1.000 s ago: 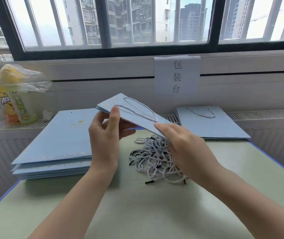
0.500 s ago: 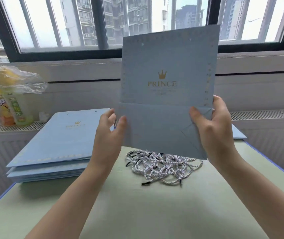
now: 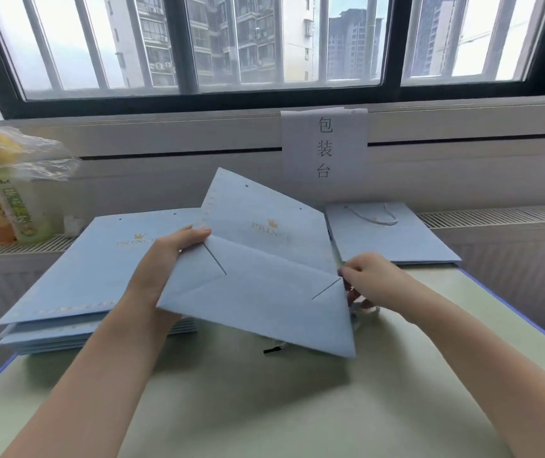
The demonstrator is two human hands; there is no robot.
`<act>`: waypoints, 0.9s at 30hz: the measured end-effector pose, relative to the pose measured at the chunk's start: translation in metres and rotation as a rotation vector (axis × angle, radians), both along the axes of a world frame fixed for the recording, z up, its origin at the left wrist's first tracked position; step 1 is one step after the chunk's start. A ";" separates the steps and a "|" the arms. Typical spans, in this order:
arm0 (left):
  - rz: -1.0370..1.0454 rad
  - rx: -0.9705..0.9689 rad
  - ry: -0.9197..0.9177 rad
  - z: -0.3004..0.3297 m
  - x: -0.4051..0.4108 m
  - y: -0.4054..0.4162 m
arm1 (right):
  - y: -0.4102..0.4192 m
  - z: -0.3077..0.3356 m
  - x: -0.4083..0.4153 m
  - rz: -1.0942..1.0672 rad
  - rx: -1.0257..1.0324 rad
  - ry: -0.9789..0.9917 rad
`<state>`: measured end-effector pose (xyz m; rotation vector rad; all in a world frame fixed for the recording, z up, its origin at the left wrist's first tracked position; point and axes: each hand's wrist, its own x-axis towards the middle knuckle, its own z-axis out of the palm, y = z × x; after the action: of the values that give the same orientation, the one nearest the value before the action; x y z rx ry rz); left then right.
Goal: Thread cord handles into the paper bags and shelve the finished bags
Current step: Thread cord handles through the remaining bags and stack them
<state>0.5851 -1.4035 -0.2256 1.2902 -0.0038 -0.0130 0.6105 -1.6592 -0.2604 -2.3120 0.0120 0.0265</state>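
While I watched through the head camera, these were my notes.

Bag in hand: the flat blue paper bag [image 3: 264, 279] was held tilted above the table [image 3: 264, 408], folded bottom toward me, its two top holes showing bare.
Left hand: my left hand [image 3: 168, 259] gripped the bag's left edge, fingers curled over the fold.
Right hand: my right hand [image 3: 368, 279] sat at the bag's right corner with fingers bent; I could not tell whether it pinched the paper or a cord.
Cords: the pile of cords [image 3: 362, 307] was nearly hidden under the bag; only a black tip and a few strands showed.
Risk: I judged a one-sided grip could let the bag sag and crease, and a blind reach might drag several tangled cords out together.
Edges: the stack of unthreaded bags [image 3: 76, 276] lay just beside my left forearm; a nudge could slide it.
Room: the finished bag [image 3: 393, 239] lay on the ledge to the right, and open tabletop lay toward me.
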 end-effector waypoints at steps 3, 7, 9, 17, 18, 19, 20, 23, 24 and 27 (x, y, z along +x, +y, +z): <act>0.005 -0.026 0.065 0.003 -0.003 0.004 | 0.002 -0.005 0.001 0.088 -0.365 -0.095; 0.073 -0.029 0.083 0.003 -0.002 0.005 | 0.000 -0.006 -0.002 0.130 -0.445 -0.101; 0.084 -0.027 0.082 0.002 -0.002 0.004 | 0.000 -0.007 -0.002 0.123 -0.444 -0.114; 0.094 0.015 0.018 -0.003 0.003 0.003 | -0.003 0.010 -0.002 -0.194 0.017 -0.807; 0.080 0.032 -0.008 -0.003 0.004 0.003 | -0.003 0.016 -0.005 -0.209 0.174 -0.910; 0.066 0.051 -0.024 -0.003 0.005 0.002 | -0.002 0.023 -0.008 -0.205 0.325 -0.978; 0.047 0.065 -0.028 -0.003 0.005 0.000 | -0.002 0.028 -0.011 -0.190 0.457 -1.016; -0.056 0.078 0.007 -0.001 -0.001 -0.011 | -0.001 0.038 -0.018 -0.131 0.722 -1.003; -0.088 0.068 0.016 -0.002 -0.002 -0.014 | 0.000 0.040 -0.019 -0.111 0.764 -0.979; -0.131 0.042 0.014 -0.005 -0.005 -0.025 | 0.001 0.040 -0.020 -0.040 0.835 -0.896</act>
<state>0.5798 -1.4284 -0.2311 1.3303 -0.0758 -0.1349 0.5901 -1.6586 -0.2204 -1.3303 -0.3409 -0.8541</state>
